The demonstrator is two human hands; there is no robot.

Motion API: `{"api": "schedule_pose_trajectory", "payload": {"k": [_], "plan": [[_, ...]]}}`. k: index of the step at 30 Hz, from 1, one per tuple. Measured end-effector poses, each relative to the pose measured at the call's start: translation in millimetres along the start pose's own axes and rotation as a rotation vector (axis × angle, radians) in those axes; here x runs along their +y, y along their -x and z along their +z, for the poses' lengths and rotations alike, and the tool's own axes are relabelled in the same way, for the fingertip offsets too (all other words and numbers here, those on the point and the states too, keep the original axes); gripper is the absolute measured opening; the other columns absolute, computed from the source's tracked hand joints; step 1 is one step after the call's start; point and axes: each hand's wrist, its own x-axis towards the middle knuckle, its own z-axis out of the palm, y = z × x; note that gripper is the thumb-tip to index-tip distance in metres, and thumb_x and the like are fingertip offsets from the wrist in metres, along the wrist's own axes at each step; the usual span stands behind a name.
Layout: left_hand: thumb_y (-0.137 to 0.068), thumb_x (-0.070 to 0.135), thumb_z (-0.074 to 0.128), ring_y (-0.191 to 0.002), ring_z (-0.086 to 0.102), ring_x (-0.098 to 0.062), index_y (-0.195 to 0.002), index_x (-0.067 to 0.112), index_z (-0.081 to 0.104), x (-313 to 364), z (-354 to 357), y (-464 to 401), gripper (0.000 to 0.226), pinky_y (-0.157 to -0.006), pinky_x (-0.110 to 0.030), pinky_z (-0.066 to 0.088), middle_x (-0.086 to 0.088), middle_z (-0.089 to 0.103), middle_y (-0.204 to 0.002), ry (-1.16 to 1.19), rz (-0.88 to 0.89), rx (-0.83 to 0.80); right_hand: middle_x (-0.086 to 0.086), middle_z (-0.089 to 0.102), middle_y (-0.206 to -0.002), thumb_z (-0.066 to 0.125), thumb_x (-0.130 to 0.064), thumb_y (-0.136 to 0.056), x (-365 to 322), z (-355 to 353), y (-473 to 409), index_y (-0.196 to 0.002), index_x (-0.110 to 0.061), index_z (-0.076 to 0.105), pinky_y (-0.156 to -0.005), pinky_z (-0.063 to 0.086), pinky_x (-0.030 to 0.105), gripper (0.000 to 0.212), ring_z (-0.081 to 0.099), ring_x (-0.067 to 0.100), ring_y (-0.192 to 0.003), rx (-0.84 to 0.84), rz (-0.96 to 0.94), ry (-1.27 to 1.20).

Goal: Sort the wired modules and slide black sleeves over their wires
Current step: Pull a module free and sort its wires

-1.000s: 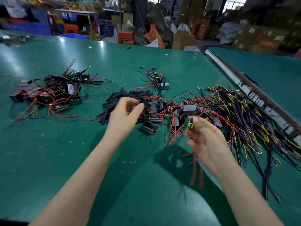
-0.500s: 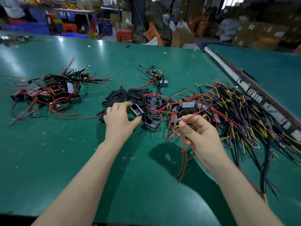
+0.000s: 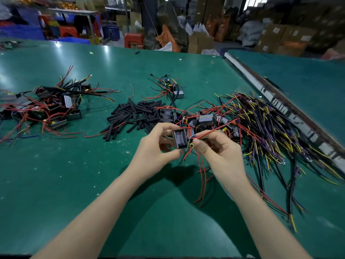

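My left hand (image 3: 155, 152) grips a small black module case (image 3: 179, 138) between thumb and fingers, held above the table. My right hand (image 3: 220, 152) pinches a small circuit board with a yellow part (image 3: 191, 145), its red wires (image 3: 200, 176) hanging down under the hand. The two hands meet at the middle of the view. Behind them lies a heap of black sleeves (image 3: 132, 116). To the right spreads a tangle of wired modules (image 3: 261, 128) with red, yellow and black leads.
A second heap of wired modules (image 3: 46, 109) lies at the left on the green table (image 3: 74, 184). A small cluster of parts (image 3: 169, 86) sits further back. A metal rail (image 3: 276, 101) runs along the table's right edge. Boxes and stools stand beyond the table.
My left hand has lifted a black case off the pile and brought it right and toward me. My right hand rose to meet it, still pinching the board with red wires.
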Motion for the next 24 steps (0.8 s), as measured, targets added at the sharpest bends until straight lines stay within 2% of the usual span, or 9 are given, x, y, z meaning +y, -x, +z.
{"api": "schedule_pose_trajectory", "payload": {"k": [2,5,7,14,19,22,24], "plan": [[-0.070,0.008,0.078,-0.083,0.064,-0.003,-0.103,0.049,0.053,3.7,2.3,2.1,0.059,-0.079,-0.026,0.051,0.018,0.064,-0.101,-0.067,0.060,-0.027,-0.015,0.067,-0.088,0.069,-0.029,-0.082,0.6,-0.2,0.0,-0.083,-0.030,0.070,-0.081,0.044,0.016,0.002,0.062,0.002,-0.088,-0.016,-0.097,0.132],[-0.071,0.007,0.076,-0.083,0.063,-0.006,-0.111,0.048,0.052,6.8,2.1,3.0,0.062,-0.072,-0.021,0.049,0.016,0.062,-0.109,-0.173,0.168,-0.062,-0.016,0.063,-0.093,0.067,-0.022,-0.085,3.2,1.2,1.1,-0.090,-0.017,0.070,-0.083,0.045,0.017,0.007,0.061,0.002,-0.092,-0.024,-0.202,0.277],[-0.070,0.006,0.076,-0.083,0.062,-0.007,-0.113,0.046,0.052,6.9,1.9,2.9,0.063,-0.070,-0.018,0.047,0.013,0.061,-0.111,-0.202,0.201,-0.070,-0.014,0.063,-0.093,0.068,-0.019,-0.086,4.1,1.6,1.2,-0.090,-0.017,0.070,-0.082,0.043,0.014,0.005,0.060,0.000,-0.091,-0.009,-0.212,0.290],[-0.068,0.006,0.079,-0.078,0.062,-0.002,-0.114,0.043,0.054,9.7,3.7,4.9,0.063,-0.070,-0.012,0.045,0.018,0.062,-0.098,-0.191,0.219,-0.060,-0.015,0.056,-0.090,0.066,-0.023,-0.089,7.9,2.3,1.0,-0.089,-0.014,0.069,-0.076,0.043,0.018,0.010,0.056,0.003,-0.085,0.017,-0.213,0.385],[-0.069,0.006,0.079,-0.077,0.062,0.002,-0.114,0.048,0.051,13.5,4.3,5.5,0.068,-0.070,-0.012,0.045,0.022,0.062,-0.099,-0.167,0.192,-0.084,-0.016,0.052,-0.088,0.061,-0.027,-0.090,10.2,2.3,1.2,-0.090,-0.011,0.070,-0.073,0.037,0.011,0.018,0.050,-0.005,-0.081,0.014,-0.261,0.438],[-0.071,0.004,0.078,-0.080,0.064,0.003,-0.112,0.052,0.051,14.1,2.3,5.0,0.069,-0.076,-0.017,0.049,0.024,0.064,-0.099,-0.114,0.150,-0.098,-0.017,0.052,-0.090,0.066,-0.020,-0.088,9.7,-0.9,-0.6,-0.094,-0.016,0.071,-0.073,0.036,0.009,0.008,0.051,-0.005,-0.082,-0.028,-0.268,0.421],[-0.072,0.001,0.077,-0.084,0.066,0.001,-0.111,0.052,0.054,14.9,2.3,5.6,0.068,-0.082,-0.019,0.051,0.024,0.067,-0.098,-0.056,0.119,-0.100,-0.015,0.055,-0.089,0.070,-0.023,-0.086,8.4,-0.4,0.4,-0.091,-0.031,0.064,-0.070,0.040,0.012,0.012,0.055,-0.001,-0.081,-0.014,-0.200,0.363]]}}
